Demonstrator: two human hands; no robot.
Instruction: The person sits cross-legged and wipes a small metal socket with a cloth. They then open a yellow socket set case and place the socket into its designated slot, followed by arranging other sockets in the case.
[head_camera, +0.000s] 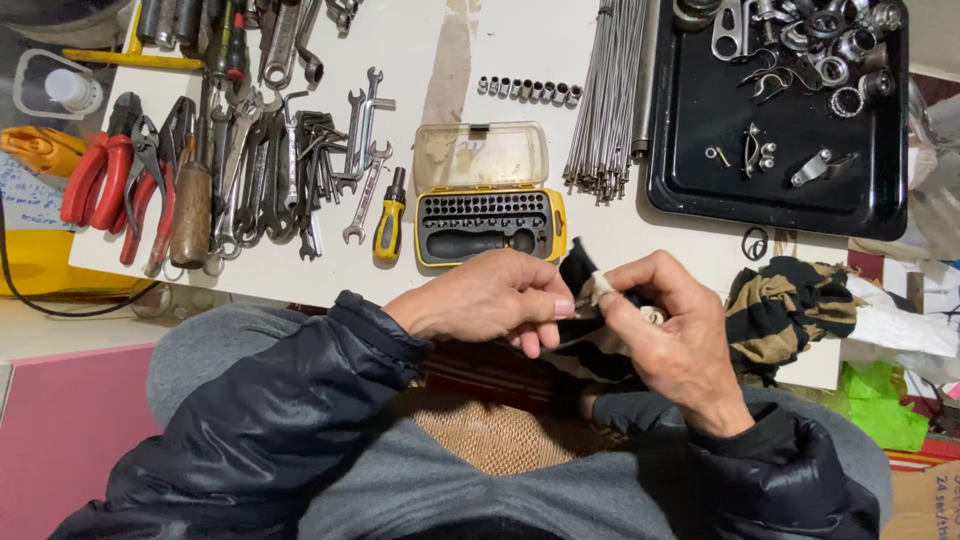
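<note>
My left hand (490, 298) and my right hand (668, 335) meet over my lap at the front edge of a white work table (520, 50). Between them is a black rag (578, 272) wrapped about a small pale metal part (602, 287). The left fingers pinch the rag and one end of the part. The right thumb and forefinger press the rag onto the part from the other side. Most of the part is hidden by cloth and fingers. Both arms wear black puffer sleeves.
A yellow bit-set case (488, 205) lies open just behind the hands, beside a yellow-handled screwdriver (390, 222). Wrenches (290, 170) and red-handled pliers (105, 180) fill the left. A bundle of steel spokes (605, 100), a black tray (700, 170) of metal parts, and a striped cloth (785, 305) lie right.
</note>
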